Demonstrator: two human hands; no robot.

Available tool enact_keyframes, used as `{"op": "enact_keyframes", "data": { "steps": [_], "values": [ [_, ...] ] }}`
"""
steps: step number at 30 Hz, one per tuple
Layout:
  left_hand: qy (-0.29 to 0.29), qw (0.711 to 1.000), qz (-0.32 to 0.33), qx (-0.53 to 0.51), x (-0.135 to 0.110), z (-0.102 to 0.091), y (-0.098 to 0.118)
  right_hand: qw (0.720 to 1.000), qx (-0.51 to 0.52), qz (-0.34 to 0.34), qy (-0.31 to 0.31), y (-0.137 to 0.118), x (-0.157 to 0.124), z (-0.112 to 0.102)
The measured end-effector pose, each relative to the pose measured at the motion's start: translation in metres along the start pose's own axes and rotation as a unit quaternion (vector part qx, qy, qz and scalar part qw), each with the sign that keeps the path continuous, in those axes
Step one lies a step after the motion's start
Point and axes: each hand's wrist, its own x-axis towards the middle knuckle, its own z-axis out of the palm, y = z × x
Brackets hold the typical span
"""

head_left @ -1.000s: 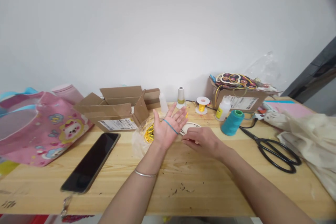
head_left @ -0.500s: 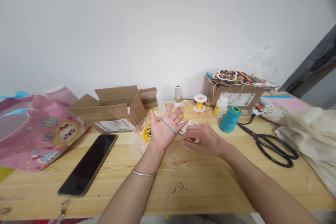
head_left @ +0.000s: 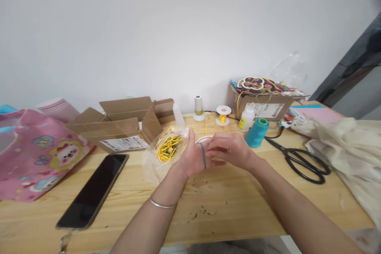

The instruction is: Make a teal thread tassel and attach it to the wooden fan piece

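Observation:
My left hand point(head_left: 193, 162) is turned sideways over the table, thumb up, with a band of teal thread point(head_left: 204, 155) round its palm. Its fingers stretch to the right, partly covered by my right hand point(head_left: 233, 149). That hand is bent with fingertips drawn together at the left hand's fingers; what they pinch is hidden. Behind the hands, a white disc with a dark edge point(head_left: 204, 139) is mostly covered. A clear plastic bag of yellow cord point(head_left: 169, 149) lies just left of my left hand. To the right stands a cone of teal thread point(head_left: 257, 133).
Black scissors point(head_left: 306, 162) lie at right beside cream cloth point(head_left: 345, 147). A phone point(head_left: 93, 190), an open carton point(head_left: 122, 129) and a pink bag point(head_left: 44, 154) are at left. Along the wall stand a yellow-thread spool point(head_left: 223, 116), a glue bottle point(head_left: 246, 119) and a filled box point(head_left: 268, 109).
My left hand has turned from palm up with fingers spread to sideways. My right hand has come up against its fingers. The view has shifted slightly.

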Motion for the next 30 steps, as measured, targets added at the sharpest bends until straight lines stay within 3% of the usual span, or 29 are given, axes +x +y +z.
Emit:
{"op": "enact_keyframes", "data": {
  "steps": [8,15,22,27,30],
  "values": [
    [-0.063,0.994,-0.087,0.036,0.008,-0.002,-0.020,0.999,-0.006,0.048,0.008,0.005,0.000,0.000],
    [-0.084,0.991,-0.099,0.036,0.006,-0.004,-0.018,0.979,0.062,0.189,-0.035,0.004,0.000,0.001],
    [-0.110,0.982,-0.138,0.065,0.007,-0.011,-0.018,0.964,0.120,0.228,-0.067,0.008,0.001,0.005],
    [-0.171,0.962,-0.202,0.069,0.005,-0.010,-0.014,0.926,0.238,0.275,-0.100,0.015,-0.002,0.016],
    [-0.214,0.963,-0.162,0.032,-0.004,-0.006,-0.007,0.911,0.285,0.273,-0.117,0.018,-0.005,0.026]
  ]
}}
